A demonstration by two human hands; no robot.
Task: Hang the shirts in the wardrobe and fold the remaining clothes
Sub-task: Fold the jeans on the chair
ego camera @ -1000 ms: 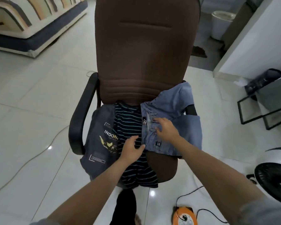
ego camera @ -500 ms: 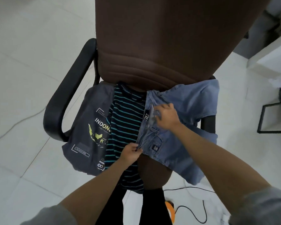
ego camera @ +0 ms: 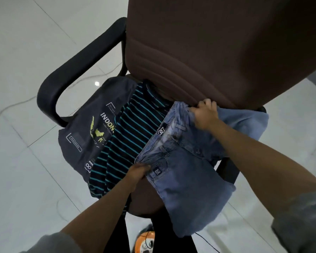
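Light blue denim shorts (ego camera: 186, 181) lie on the right side of a brown office chair's seat (ego camera: 146, 203), one leg hanging over the front edge. My left hand (ego camera: 138, 171) grips the near corner of their waistband. My right hand (ego camera: 204, 112) grips the far corner, close to the backrest. Beside the shorts lies a black T-shirt with teal stripes (ego camera: 133, 136). A dark grey T-shirt with a yellow map print (ego camera: 91, 132) lies left of it, partly under it and draped over the seat's left edge.
The chair's brown backrest (ego camera: 217, 48) rises right behind the clothes and its black armrest (ego camera: 77, 70) curves at the left. White floor tiles (ego camera: 26, 179) surround the chair, with a thin cable (ego camera: 13, 105) at left and an orange cable reel (ego camera: 144, 241) near my feet.
My hands have spread apart along the shorts' waistband: the right went to the far corner by the backrest, the left closed on the near corner. My view came closer to the chair.
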